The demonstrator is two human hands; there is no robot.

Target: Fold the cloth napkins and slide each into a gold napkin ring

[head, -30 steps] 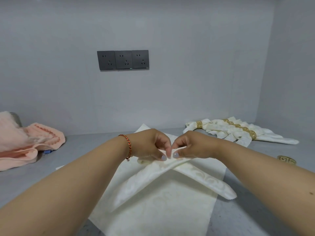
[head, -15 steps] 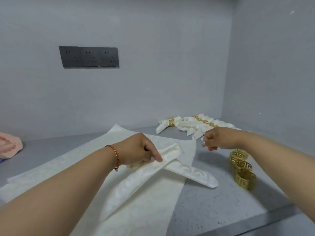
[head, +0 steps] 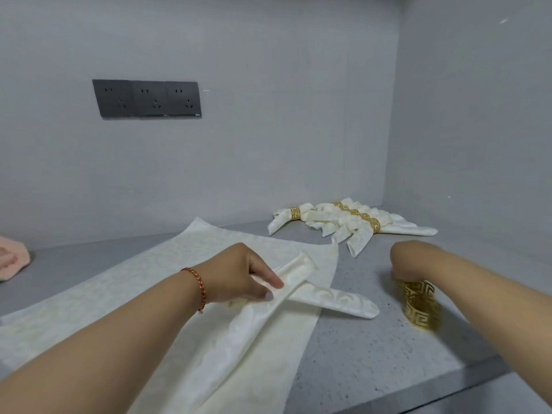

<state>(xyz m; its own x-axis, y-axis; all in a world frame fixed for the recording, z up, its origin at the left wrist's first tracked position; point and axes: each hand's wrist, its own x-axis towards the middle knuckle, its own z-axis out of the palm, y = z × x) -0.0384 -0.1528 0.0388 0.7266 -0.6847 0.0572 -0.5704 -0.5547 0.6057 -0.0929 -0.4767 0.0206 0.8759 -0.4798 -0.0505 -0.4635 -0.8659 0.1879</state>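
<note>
- Left hand (head: 239,274), woven red-orange bracelet (head: 198,289) on wrist, pins the crossing of the folded cream damask cloth napkin (head: 298,291); thumb pressed flat on top, other fingers curled at the fold.
- That napkin's two rolled ends cross in an X: one points up-right, the other runs right onto the grey speckled countertop (head: 373,369).
- It lies on a flat unfolded cream patterned cloth (head: 149,294) spread over the counter.
- Right hand (head: 413,261) is down over a row of loose gold cut-out key-pattern napkin rings (head: 421,303), fingers curled onto the nearest-to-hand ring; looks like a pinch, but fingertips are hidden and rings are motion-blurred, so grip unsure.
- Rings sit on the counter just right of the napkin's right-hand tip, not touching it.
- Finished cream napkins in gold rings (head: 352,224) are piled at the back right near the wall corner.
- Dark grey triple wall socket panel (head: 148,98) on back wall.
- Pink towel (head: 12,258) at far left edge.
</note>
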